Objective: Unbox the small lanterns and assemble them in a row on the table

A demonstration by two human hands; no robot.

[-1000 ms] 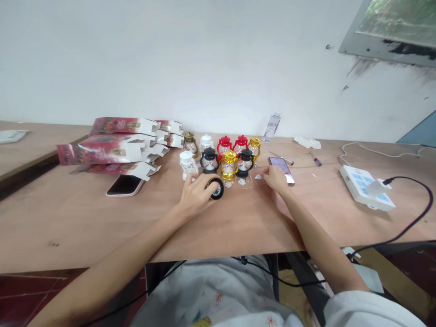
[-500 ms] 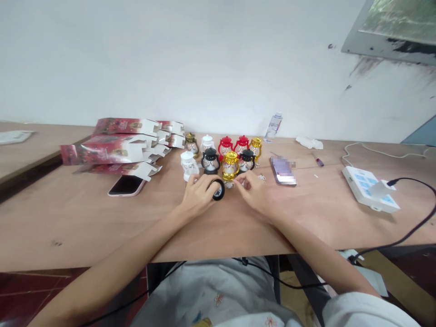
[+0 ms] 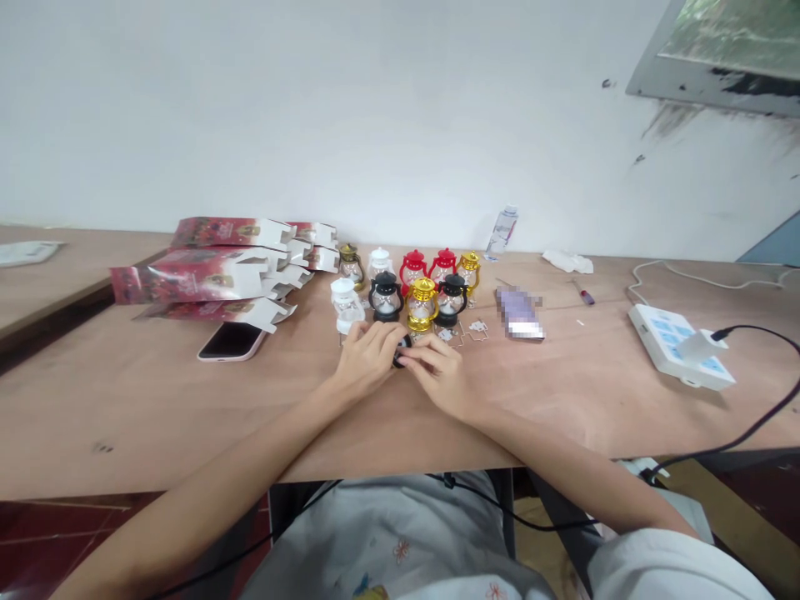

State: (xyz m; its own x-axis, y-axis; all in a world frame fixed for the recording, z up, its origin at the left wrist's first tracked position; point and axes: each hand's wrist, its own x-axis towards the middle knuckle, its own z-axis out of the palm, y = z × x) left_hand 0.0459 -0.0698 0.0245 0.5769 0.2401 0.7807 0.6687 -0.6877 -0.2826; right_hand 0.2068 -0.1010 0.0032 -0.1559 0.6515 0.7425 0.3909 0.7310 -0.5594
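Note:
My left hand (image 3: 370, 360) is closed around a black round piece (image 3: 406, 341) with a paler middle; most of it is hidden by my fingers. My right hand (image 3: 439, 371) meets it from the right, its fingertips pinched together against the face of the piece. Whatever lies between those fingertips is too small to make out. Just beyond my hands stand small lanterns, among them a gold lantern (image 3: 422, 305), a black lantern (image 3: 386, 297) and a white lantern (image 3: 346, 305). Thin flat white pieces (image 3: 478, 327) lie right of my right hand.
Red printed cartons (image 3: 216, 273) are stacked at the left, over a phone (image 3: 232, 341). Rightward lie another phone (image 3: 520, 313), a screwdriver (image 3: 586, 296), crumpled tissue (image 3: 567, 262) and a white power strip (image 3: 678, 346) with cables. A clear bottle (image 3: 502, 232) stands by the wall.
My right hand has moved left and toward me, from beside the front lanterns onto the black round piece. My left hand has barely moved, and the piece is more covered.

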